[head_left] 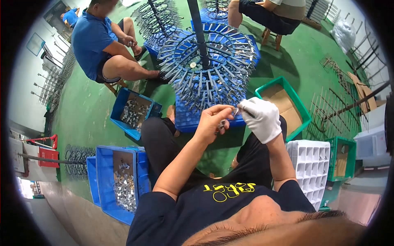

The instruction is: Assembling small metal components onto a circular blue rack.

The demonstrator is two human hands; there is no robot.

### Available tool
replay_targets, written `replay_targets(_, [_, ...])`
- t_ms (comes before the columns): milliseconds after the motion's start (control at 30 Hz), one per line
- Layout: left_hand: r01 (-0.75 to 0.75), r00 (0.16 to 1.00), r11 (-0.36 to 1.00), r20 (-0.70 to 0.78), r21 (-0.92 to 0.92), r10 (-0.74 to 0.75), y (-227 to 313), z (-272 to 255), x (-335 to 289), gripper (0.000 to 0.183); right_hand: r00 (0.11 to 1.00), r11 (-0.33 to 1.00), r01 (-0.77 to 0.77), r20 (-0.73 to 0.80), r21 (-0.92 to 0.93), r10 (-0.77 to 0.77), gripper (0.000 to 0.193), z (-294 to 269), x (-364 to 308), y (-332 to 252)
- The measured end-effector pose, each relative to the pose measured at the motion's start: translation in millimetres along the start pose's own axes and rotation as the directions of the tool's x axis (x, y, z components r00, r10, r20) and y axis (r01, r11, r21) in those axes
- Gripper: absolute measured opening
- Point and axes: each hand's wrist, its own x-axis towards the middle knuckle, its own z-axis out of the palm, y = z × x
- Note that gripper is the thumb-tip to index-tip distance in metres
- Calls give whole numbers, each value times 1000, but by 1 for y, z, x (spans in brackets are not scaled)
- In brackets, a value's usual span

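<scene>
My bare left hand [214,121] pinches a small shiny metal piece [235,110] between thumb and forefinger. More small metal parts [221,125] are tucked under its curled fingers. Closed on the other side of the same piece is my right hand [262,119], in a white glove; its fingertips partly hide the piece, so its exact kind is unclear. Just beyond both hands stands a round, tiered rack [207,78] with many metal prongs around a dark upright pole [198,33].
The rack rests on a blue plastic platform [186,119]. Blue bins [141,132] [107,180] of small metal parts stand at left. A green crate [305,119] lined with cardboard and a white compartment tray [308,158] are at right. A person in blue [92,41] sits far left, another [271,14] far right.
</scene>
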Motion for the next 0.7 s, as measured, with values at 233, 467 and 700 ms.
replay_targets(233, [-337, 933, 804, 58, 490, 356, 15, 14, 1, 16, 994, 987, -110, -2, 121, 111, 6, 10, 0, 1])
replay_targets(467, [-390, 911, 753, 106, 529, 398, 38, 31, 13, 18, 877, 759, -378, -57, 531, 477, 5, 20, 3, 12])
replay_targets(700, [-448, 833, 107, 371, 887, 411, 120, 54, 84, 16, 900, 939, -309, -273, 151, 340, 7, 24, 28, 51])
